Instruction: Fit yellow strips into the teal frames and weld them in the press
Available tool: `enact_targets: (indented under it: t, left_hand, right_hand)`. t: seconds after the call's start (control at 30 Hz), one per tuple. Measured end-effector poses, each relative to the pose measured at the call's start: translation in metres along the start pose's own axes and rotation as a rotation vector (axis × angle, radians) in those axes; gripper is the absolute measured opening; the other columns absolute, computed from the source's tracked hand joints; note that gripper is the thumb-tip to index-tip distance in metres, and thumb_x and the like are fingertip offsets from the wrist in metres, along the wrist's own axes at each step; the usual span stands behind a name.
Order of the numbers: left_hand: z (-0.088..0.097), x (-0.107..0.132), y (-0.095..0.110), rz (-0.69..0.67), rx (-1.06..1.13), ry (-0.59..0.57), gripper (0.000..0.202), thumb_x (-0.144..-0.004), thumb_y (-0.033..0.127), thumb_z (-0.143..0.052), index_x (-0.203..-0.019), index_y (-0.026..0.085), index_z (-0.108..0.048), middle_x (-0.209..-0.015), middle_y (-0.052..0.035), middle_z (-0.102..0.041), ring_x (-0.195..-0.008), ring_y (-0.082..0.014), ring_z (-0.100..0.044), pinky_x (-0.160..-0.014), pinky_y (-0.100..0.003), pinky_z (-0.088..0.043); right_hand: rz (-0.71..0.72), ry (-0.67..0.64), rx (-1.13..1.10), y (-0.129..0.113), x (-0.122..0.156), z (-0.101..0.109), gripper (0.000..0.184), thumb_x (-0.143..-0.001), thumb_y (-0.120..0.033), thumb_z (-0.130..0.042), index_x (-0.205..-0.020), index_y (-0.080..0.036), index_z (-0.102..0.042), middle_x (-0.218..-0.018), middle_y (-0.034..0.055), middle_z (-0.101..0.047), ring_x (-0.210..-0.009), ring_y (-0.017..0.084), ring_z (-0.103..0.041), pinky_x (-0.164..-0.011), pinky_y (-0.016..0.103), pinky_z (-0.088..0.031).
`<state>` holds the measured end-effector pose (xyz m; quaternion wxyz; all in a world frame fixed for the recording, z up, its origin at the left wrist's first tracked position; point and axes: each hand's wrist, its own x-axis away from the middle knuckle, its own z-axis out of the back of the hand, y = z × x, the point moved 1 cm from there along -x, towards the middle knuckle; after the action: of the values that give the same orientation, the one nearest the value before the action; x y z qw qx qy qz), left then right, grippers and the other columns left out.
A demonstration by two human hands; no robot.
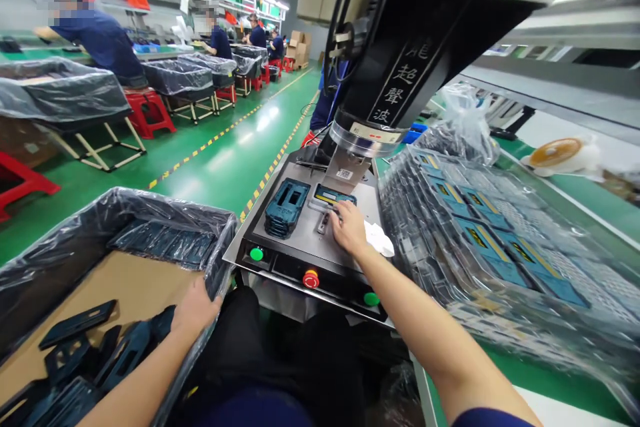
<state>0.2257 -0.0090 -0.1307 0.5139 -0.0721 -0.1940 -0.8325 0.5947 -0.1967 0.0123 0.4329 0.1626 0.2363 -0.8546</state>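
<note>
My right hand (350,227) reaches to the metal worktop of an ultrasonic welding machine, its bent fingers at the near edge of a dark teal plastic panel (320,194) with a yellow strip. The panel lies in a fixture below the metal horn (345,172). To its left stands a stack of dark teal plastic panels (287,207). My left hand (195,310) is over the plastic-lined bin (227,233), beside its right wall; its fingertips are hidden. Loose dark plastic panels (125,353) lie on cardboard (145,280) in that bin, near my left forearm.
Green buttons (257,253) and a red emergency stop (311,279) line the machine's front. At right, stacked clear trays (480,240) hold panels. The black machine column (425,47) hangs overhead. Several people sit at benches at far left, beyond a green aisle (250,130).
</note>
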Motion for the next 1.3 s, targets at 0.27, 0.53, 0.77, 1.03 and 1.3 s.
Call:
enact_targets:
  t: [0.27, 0.53, 0.77, 1.03, 1.3]
  left_hand:
    - [-0.008, 0.004, -0.005, -0.122, 0.064, 0.291, 0.067, -0.082, 0.045, -0.048, -0.137, 0.008, -0.039, -0.142, -0.0220, -0.042, -0.133, -0.0364, -0.042, -0.108, -0.048, -0.038]
    - [-0.002, 0.039, 0.083, -0.567, 0.143, 0.455, 0.069, -0.085, 0.032, -0.048, -0.147, 0.010, -0.028, -0.158, -0.0172, -0.026, -0.148, -0.0274, -0.019, -0.121, -0.044, -0.023]
    - [-0.005, 0.045, 0.113, -0.623, 0.144, 0.348, 0.083, -0.079, 0.024, -0.054, -0.153, 0.010, -0.020, -0.163, -0.0159, -0.009, -0.150, -0.0316, -0.011, -0.120, -0.049, -0.024]
    - [0.018, 0.030, 0.085, -0.451, 0.289, 0.468, 0.058, -0.083, 0.029, -0.053, -0.138, 0.012, -0.044, -0.150, -0.0177, -0.035, -0.143, -0.0289, -0.030, -0.119, -0.044, -0.029]
    - [0.022, -0.009, 0.016, 0.050, 0.033, 0.231, 0.064, -0.083, 0.035, -0.055, -0.139, 0.007, -0.040, -0.149, -0.0246, -0.037, -0.141, -0.0334, -0.034, -0.112, -0.044, -0.033]
  right_hand:
    - [0.005, 0.050, -0.221, -0.026, 0.150, 0.040, 0.039, -0.102, -0.038, -0.042, -0.078, -0.019, -0.065, -0.068, 0.0026, -0.063, -0.064, 0.016, -0.060, -0.064, 0.027, -0.043]
    - [-0.469, -0.011, -0.275, 0.018, 0.214, 0.042, 0.050, -0.090, -0.060, -0.042, -0.081, -0.022, -0.071, -0.083, 0.0061, -0.073, -0.076, 0.025, -0.069, -0.072, 0.032, -0.051]
    - [-0.571, -0.105, -0.236, 0.023, 0.210, 0.033, 0.056, -0.080, -0.066, -0.039, -0.084, -0.021, -0.072, -0.093, 0.0110, -0.074, -0.090, 0.035, -0.069, -0.082, 0.043, -0.052]
    - [-0.682, -0.191, -0.292, 0.026, 0.208, 0.043, 0.054, -0.070, -0.073, -0.045, -0.080, -0.028, -0.074, -0.084, 0.0040, -0.074, -0.081, 0.032, -0.070, -0.077, 0.040, -0.053]
    - [-0.660, -0.159, -0.335, 0.024, 0.206, 0.041, 0.054, -0.068, -0.074, -0.050, -0.077, -0.028, -0.075, -0.077, 0.0039, -0.074, -0.069, 0.030, -0.070, -0.063, 0.036, -0.053]
